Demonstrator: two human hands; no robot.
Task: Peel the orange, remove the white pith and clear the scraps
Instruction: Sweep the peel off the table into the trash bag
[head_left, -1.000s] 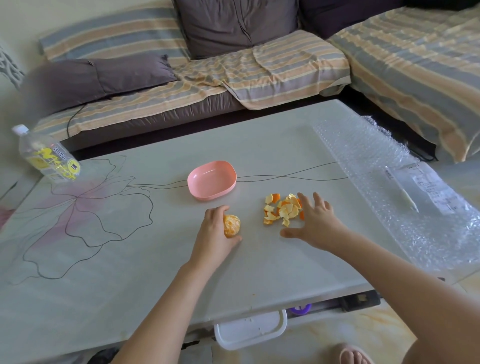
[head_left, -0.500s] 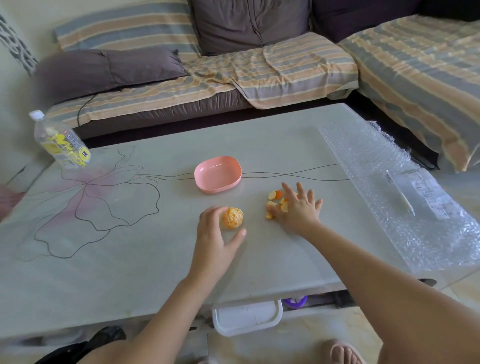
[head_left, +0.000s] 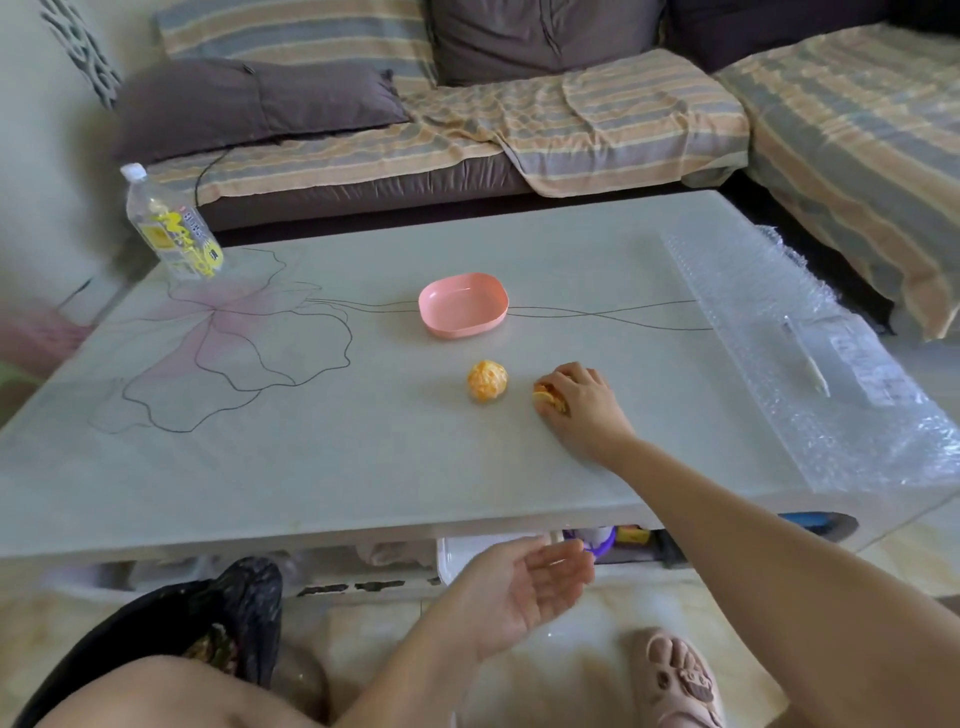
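The peeled orange rests alone on the pale table, just in front of the empty pink dish. To its right, my right hand lies on the table with the fingers curled over a bunched heap of orange peel scraps; only the heap's left edge shows. My left hand hangs below the table's front edge, palm up and cupped, holding nothing.
A plastic water bottle stands at the table's far left corner. Bubble wrap with a labelled packet covers the right side. A black-lined bin sits on the floor at my lower left. A sofa runs behind the table.
My left hand has let go of the orange and dropped below the table edge, palm up. My right hand has gathered the spread peel scraps into a heap under its fingers.
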